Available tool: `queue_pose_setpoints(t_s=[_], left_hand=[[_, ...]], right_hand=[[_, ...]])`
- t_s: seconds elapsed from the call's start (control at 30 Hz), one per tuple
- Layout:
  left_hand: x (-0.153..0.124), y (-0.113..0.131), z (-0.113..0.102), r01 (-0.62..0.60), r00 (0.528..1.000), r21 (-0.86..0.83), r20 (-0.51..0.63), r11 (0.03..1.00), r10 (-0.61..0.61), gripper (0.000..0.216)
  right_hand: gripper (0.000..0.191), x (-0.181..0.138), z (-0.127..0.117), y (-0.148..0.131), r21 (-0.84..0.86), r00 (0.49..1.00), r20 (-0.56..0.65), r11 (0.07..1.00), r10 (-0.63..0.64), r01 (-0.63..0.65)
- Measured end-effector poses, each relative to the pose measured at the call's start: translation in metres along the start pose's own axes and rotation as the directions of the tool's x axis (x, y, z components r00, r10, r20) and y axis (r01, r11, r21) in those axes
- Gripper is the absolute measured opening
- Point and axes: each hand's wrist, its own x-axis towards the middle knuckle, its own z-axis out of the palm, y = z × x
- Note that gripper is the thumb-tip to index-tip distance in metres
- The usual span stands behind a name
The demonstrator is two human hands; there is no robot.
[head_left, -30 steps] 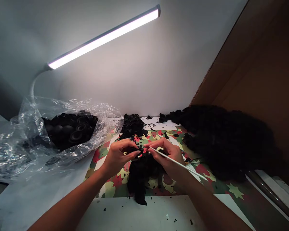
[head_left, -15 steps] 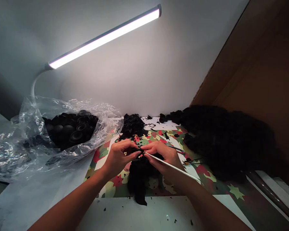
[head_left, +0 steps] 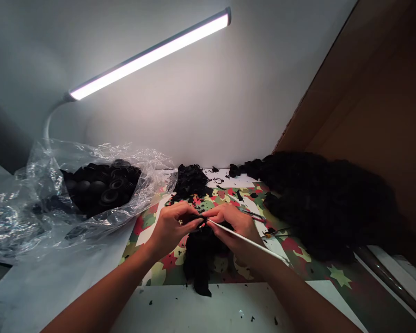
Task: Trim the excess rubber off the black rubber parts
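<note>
Over the middle of the table, my left hand (head_left: 173, 226) pinches a small black piece (head_left: 201, 218), mostly hidden by the fingers. My right hand (head_left: 234, 224) is closed, its fingertips meeting that same piece from the other side. A thin white stick (head_left: 251, 241) lies in the right hand, its tip at the black piece and its long end slanting down over the wrist. Whether the tip touches the piece, I cannot tell. Below the hands rests a heap of soft black pieces (head_left: 199, 261) on a sheet patterned in red, green and cream (head_left: 166, 266).
At left, a clear plastic bag (head_left: 21, 217) holds many round black parts (head_left: 104, 185). Black scraps (head_left: 192, 180) lie behind the hands. A large black pile (head_left: 333, 203) leans by cardboard (head_left: 377, 115) at right. Tweezers-like tools (head_left: 254, 215) lie near my right hand. A lamp (head_left: 152, 55) shines above.
</note>
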Motion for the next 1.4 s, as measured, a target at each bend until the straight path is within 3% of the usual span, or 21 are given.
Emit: queue_pose_setpoints(t_s=[0.17, 0.23, 0.3, 0.4, 0.57, 0.7, 0.87, 0.93, 1.07, 1.17, 1.27, 1.4], left_hand=[[-0.001, 0.001, 0.002, -0.018, 1.0, 0.039, 0.0, 0.999, 0.018, 0.014], [-0.002, 0.002, 0.002, -0.022, 1.0, 0.03, 0.007, 0.999, 0.022, 0.012], [-0.002, 0.005, 0.002, -0.004, 1.0, -0.029, 0.012, 1.0, 0.004, 0.011], [-0.003, 0.009, 0.0, 0.063, 0.998, -0.181, 0.009, 0.981, -0.063, 0.013], [-0.001, 0.013, -0.002, 0.125, 0.991, -0.374, 0.011, 0.919, -0.131, 0.013], [0.001, 0.013, -0.001, 0.132, 0.99, -0.415, 0.017, 0.9, -0.137, 0.011], [0.0, 0.012, -0.001, 0.166, 0.986, -0.432, 0.044, 0.887, -0.163, 0.014], [-0.001, 0.011, -0.001, 0.147, 0.989, -0.386, 0.037, 0.911, -0.144, 0.013], [-0.001, 0.008, -0.001, 0.072, 0.997, -0.281, 0.023, 0.957, -0.068, 0.011], [-0.002, 0.006, 0.002, 0.161, 0.987, -0.425, 0.057, 0.891, -0.152, 0.016], [-0.003, 0.004, 0.007, 0.269, 0.961, -0.605, 0.123, 0.749, -0.246, 0.022], [-0.004, 0.003, 0.011, 0.326, 0.941, -0.708, 0.182, 0.626, -0.284, 0.029]], right_hand=[[0.016, 0.001, 0.008, 0.002, -0.132, 0.989, -0.026, 0.981, -0.144, 0.139], [0.018, 0.002, 0.011, 0.004, -0.195, 0.986, -0.074, 0.972, -0.149, 0.132], [0.017, 0.003, 0.009, 0.008, -0.195, 0.99, -0.14, 0.981, -0.034, 0.006], [0.017, 0.006, 0.0, 0.017, -0.063, 0.96, -0.178, 0.971, 0.216, -0.23], [0.019, 0.009, -0.007, 0.027, 0.077, 0.902, -0.139, 0.913, 0.409, -0.402], [0.034, 0.007, -0.001, 0.028, 0.213, 0.891, -0.034, 0.874, 0.453, -0.436], [0.062, 0.003, 0.002, 0.021, 0.298, 0.893, 0.011, 0.851, 0.449, -0.432], [0.062, 0.002, 0.002, 0.014, 0.329, 0.886, 0.066, 0.828, 0.459, -0.454], [0.043, 0.0, 0.007, 0.001, 0.414, 0.865, 0.152, 0.764, 0.478, -0.495], [0.039, -0.001, 0.011, -0.004, 0.485, 0.852, 0.134, 0.716, 0.506, -0.502], [0.042, -0.001, 0.014, -0.007, 0.552, 0.848, 0.111, 0.678, 0.519, -0.486], [0.04, -0.001, 0.015, -0.009, 0.594, 0.854, 0.109, 0.655, 0.509, -0.467]])
